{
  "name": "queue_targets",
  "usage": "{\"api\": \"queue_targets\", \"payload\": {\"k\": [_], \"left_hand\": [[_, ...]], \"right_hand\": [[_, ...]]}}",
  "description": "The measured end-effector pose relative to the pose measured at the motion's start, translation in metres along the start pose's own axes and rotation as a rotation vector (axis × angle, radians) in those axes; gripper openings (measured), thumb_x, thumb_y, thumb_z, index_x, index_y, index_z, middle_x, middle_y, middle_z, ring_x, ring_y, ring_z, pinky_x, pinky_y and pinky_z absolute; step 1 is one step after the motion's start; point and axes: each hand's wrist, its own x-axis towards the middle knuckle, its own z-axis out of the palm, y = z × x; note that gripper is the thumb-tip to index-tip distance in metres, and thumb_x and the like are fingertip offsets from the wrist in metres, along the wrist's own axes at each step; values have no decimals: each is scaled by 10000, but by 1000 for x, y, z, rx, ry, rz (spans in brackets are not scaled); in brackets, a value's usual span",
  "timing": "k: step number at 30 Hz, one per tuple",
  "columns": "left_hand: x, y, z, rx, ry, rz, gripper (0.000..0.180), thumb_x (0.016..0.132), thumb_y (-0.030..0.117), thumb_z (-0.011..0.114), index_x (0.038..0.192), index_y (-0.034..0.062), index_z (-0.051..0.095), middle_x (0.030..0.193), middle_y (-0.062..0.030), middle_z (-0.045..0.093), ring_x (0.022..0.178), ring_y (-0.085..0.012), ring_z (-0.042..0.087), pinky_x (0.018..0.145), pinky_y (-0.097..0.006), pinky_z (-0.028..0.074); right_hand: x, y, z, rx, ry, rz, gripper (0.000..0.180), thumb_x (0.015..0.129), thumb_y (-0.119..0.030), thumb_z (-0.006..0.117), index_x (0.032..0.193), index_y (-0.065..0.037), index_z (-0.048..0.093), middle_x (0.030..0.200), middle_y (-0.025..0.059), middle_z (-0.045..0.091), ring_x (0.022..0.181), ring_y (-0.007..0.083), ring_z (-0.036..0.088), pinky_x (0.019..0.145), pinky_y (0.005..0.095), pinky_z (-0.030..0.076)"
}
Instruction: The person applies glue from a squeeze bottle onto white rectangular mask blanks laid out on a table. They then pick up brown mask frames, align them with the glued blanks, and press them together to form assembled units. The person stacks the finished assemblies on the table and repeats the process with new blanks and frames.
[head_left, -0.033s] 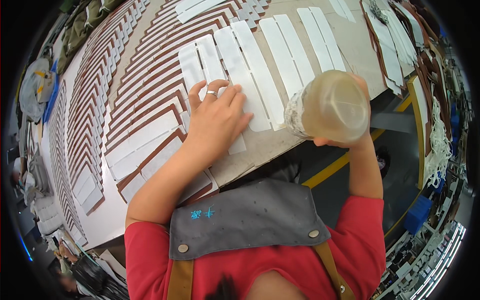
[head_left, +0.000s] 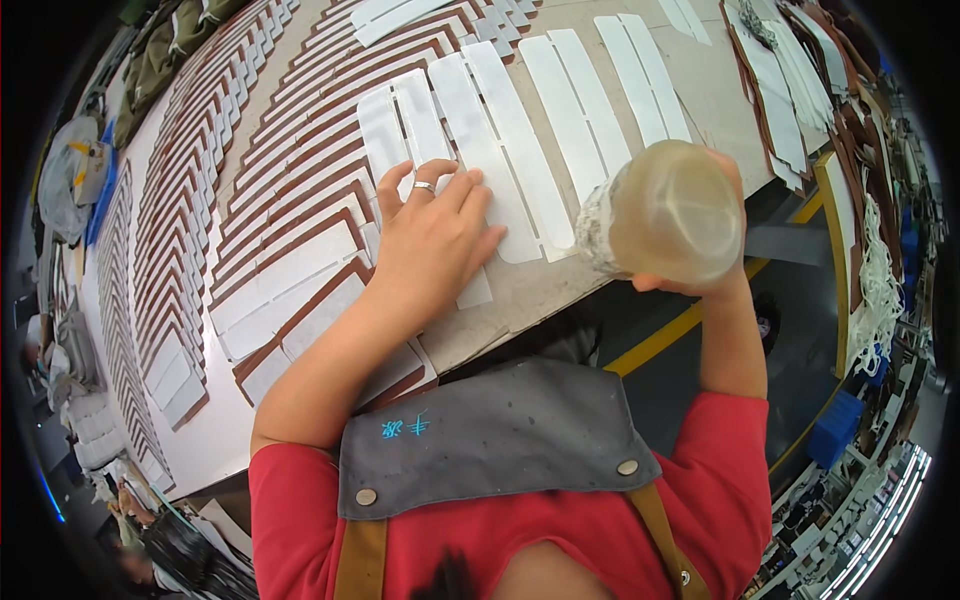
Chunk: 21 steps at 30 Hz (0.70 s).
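My right hand (head_left: 722, 225) grips a translucent, yellowish bottle (head_left: 685, 215). Its rounded base faces up at me, and a whitish, crusted-looking end (head_left: 597, 228) points down toward the table's front edge. My left hand (head_left: 432, 235), a ring on one finger, lies with fingers spread and bent over the lower part of white slotted strips (head_left: 415, 115). Right of it lies another pair of white strips (head_left: 500, 120), apart from further pairs (head_left: 575, 95) toward the far right. The bottle hides the lower ends of some strips.
Overlapping rows of brown-edged white pieces (head_left: 290, 190) cover the table's left side. White and brown strips (head_left: 765, 90) hang at the far right, near a yellow-edged frame (head_left: 835, 250) and white cords (head_left: 878, 290). A blue bin (head_left: 836, 428) stands on the floor.
The bottle in my right hand has shifted slightly to the right. My left hand stays in place on the strips.
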Motion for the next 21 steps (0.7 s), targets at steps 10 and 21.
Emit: {"api": "queue_targets", "payload": {"k": [10, 21], "left_hand": [[0, -1, 6, -42, 42, -9, 274, 727, 252, 696, 927, 86, 607, 1075, -3, 600, 1089, -203, 504, 991, -444, 226], [-2, -2, 5, -58, 22, -17, 287, 705, 234, 710, 924, 77, 609, 1086, -9, 589, 1096, -197, 507, 996, -444, 207]], "right_hand": [[74, 47, 10, 390, 378, 197, 576, 749, -338, 758, 1130, -19, 467, 833, 54, 600, 595, 109, 564, 499, 217, 455], [143, 98, 56, 318, 348, 44, 341, 825, -302, 692, 948, -36, 518, 744, 44, 604, 558, 96, 583, 433, 207, 443]]}}
